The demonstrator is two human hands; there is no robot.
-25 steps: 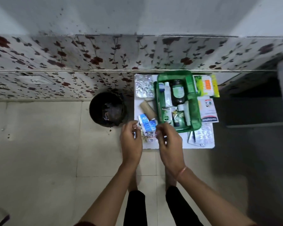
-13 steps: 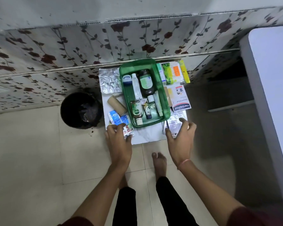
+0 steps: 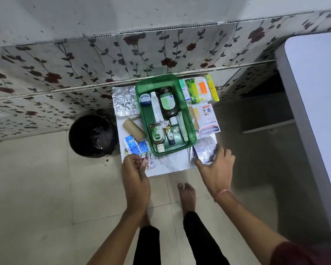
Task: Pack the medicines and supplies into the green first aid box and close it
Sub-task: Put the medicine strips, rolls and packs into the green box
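Small white table (image 3: 172, 166) against the floral tiled wall (image 3: 161, 52), seen from above. Black bin (image 3: 92, 135) on the floor just left of it, dark contents, not identifiable.

Green box (image 3: 191, 123) sits open at the middle of the table, far end toward the wall. No lid visible. Inside, far half: large dark bottle (image 3: 167, 104) with pale green label, lying flat; long white tube (image 3: 155, 108) beside it on the left; small round blue-lidded jar (image 3: 145, 98) at the far left corner. Near half: Dettol bottle (image 3: 157, 137), cap toward the near wall; small dark vial (image 3: 171, 139); small white-capped bottle (image 3: 173, 121); slim tube (image 3: 182, 127) along the right wall.

Outside the box, on the table: cotton bud pack (image 3: 199, 89) at far right; Hansaplast box (image 3: 207, 120) below it; foil blister sheet (image 3: 124, 101) at far left; brown roll (image 3: 134, 130) left of the box; blue strips (image 3: 135, 147) nearer the front.

Left hand (image 3: 136, 180) at the front left edge, fingers curled, thumb and fingertips pinched on a small pill strip (image 3: 144, 158).

Right hand (image 3: 216, 169) at the front right corner, fingers spread and laid over silver blister packs (image 3: 203, 150); touching them, full grip not clear.

Bare foot (image 3: 186, 197) on the floor tiles under the table edge.
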